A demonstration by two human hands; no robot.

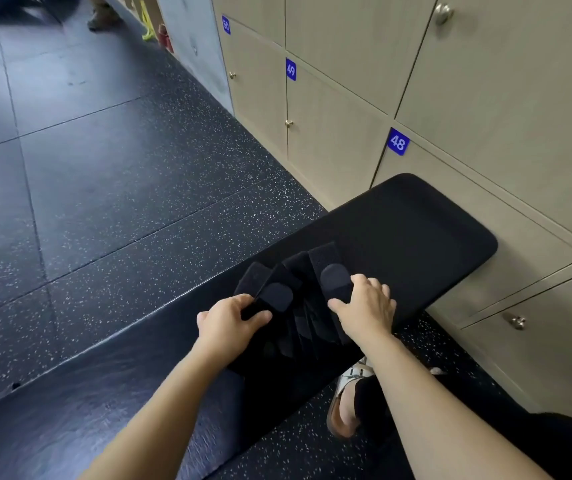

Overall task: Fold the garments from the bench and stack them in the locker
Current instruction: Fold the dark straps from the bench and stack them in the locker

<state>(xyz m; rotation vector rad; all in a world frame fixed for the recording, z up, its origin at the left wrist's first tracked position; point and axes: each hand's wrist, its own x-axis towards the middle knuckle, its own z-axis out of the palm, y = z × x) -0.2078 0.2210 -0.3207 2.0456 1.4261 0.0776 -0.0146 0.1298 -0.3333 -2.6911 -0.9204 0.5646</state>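
A black strapped garment with several Velcro-tipped straps lies on the black padded bench in front of me. My left hand grips its left edge, fingers curled around a strap end. My right hand presses on the right strap, thumb tucked along the fabric's edge. The straps fan out away from me. The beige lockers, numbered 48 to 50, stand shut beyond the bench.
Speckled dark rubber floor spreads to the left. My sandalled foot rests on the floor between bench and lockers. Locker knobs protrude at the right. Another person's feet show far off at the top left.
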